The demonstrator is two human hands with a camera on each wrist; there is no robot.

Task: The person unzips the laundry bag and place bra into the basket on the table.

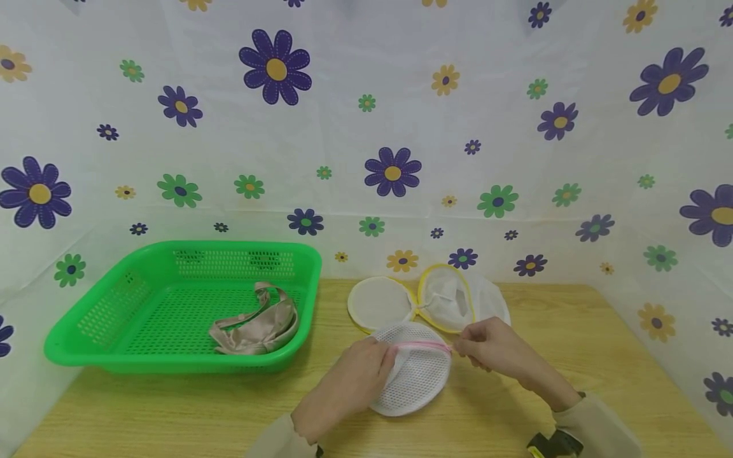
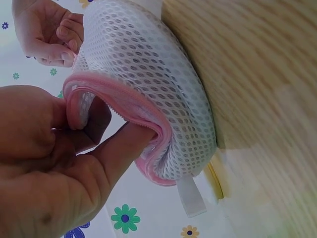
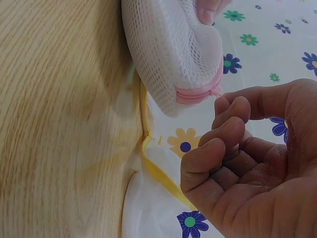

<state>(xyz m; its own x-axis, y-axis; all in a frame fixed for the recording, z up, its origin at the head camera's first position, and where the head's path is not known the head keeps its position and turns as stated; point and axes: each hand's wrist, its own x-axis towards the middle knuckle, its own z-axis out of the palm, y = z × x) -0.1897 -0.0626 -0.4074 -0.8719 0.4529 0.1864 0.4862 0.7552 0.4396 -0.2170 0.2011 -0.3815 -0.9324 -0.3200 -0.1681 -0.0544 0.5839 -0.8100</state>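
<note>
A white mesh laundry bag (image 1: 415,381) with a pink zipper (image 1: 424,345) stands at the front middle of the table. My left hand (image 1: 361,372) grips the bag at the zipper's left part. Close up in the left wrist view, the zipper (image 2: 126,101) gapes and fingers of this hand reach into the opening. At the zipper's other end, my right hand (image 1: 492,346) pinches the small pull between thumb and forefinger. The right wrist view shows those fingertips (image 3: 225,101) right at the pink end, the other fingers curled.
A green plastic basket (image 1: 172,362) sits on the left, with a beige satin bra (image 1: 266,327) inside. Behind the bag lie yellow-rimmed white mesh bags (image 1: 380,302) near the back edge of the wooden table (image 1: 572,318). A flowered sheet (image 1: 343,133) hangs behind.
</note>
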